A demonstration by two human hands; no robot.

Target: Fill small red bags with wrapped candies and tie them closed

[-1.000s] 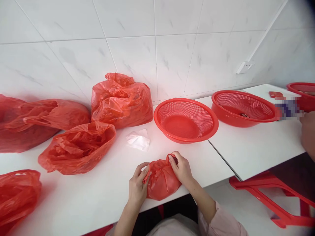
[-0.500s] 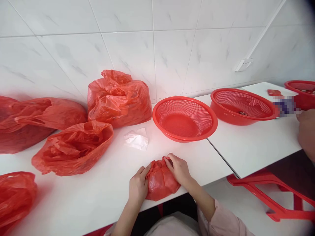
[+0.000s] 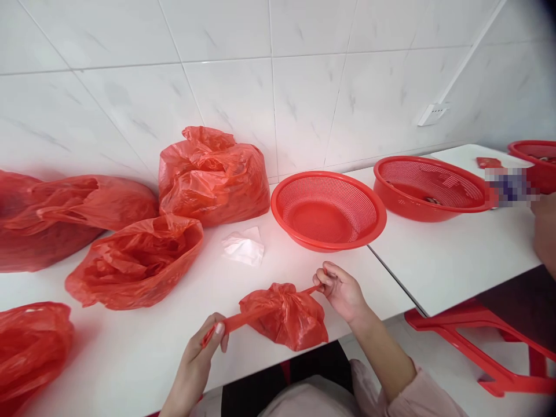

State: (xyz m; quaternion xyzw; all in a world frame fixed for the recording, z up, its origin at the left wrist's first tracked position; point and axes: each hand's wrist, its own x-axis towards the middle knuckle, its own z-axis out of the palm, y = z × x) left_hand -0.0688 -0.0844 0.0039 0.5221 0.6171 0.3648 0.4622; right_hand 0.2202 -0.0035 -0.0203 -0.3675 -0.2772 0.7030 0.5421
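A small red plastic bag (image 3: 289,321) lies at the front edge of the white table, its neck gathered and twisted in the middle. My left hand (image 3: 200,343) is closed on one handle, which stretches out flat to the left. Off to the right, my right hand (image 3: 341,288) pinches the other handle, drawn out as a short thin strip. Both handles look taut. What the bag contains is hidden. A crumpled white tissue (image 3: 244,246) lies behind the bag.
A red colander (image 3: 329,243) stands behind the bag, with a second colander (image 3: 425,211) holding a few small items to its right. Several red bags, including a full one (image 3: 212,185), line the left side. A red stool (image 3: 473,341) is below. Another person's arm (image 3: 545,229) shows at right.
My hands have moved apart, left hand to the left and right hand to the right, pulling the bag's handles out sideways. The bag's neck has drawn together.
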